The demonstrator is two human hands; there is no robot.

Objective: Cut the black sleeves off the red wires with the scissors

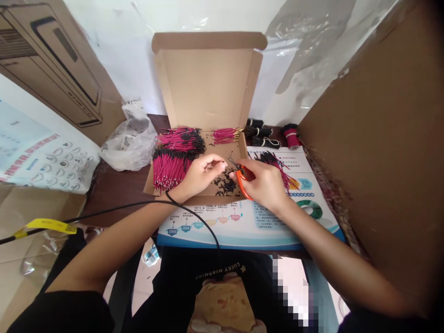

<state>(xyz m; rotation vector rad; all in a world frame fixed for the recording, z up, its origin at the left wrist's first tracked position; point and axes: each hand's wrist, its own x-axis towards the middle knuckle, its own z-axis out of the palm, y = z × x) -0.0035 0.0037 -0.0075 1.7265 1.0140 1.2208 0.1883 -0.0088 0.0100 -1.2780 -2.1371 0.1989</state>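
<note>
My right hand (266, 182) is closed round a pair of small orange-handled scissors (244, 187). Their metal tips point up and left, toward my left hand (203, 175). The fingers of that hand are pinched together over the open cardboard box (204, 31); what sits between the fingertips is too small to make out. Below the fingertips, short black offcuts (227, 185) lie scattered on the box floor. Close by my left wrist is a thick pile of pink wires with black ends (169, 171), and behind it another pile of pink wires (180, 138).
A banded bundle of pink wires (224, 135) lies at the box's back. Loose wires (274, 162) rest on a printed sheet (222, 231) at right, with black bundles (265, 142) behind. A plastic bag (130, 143) stands left. A black cable (132, 203) crosses my left forearm.
</note>
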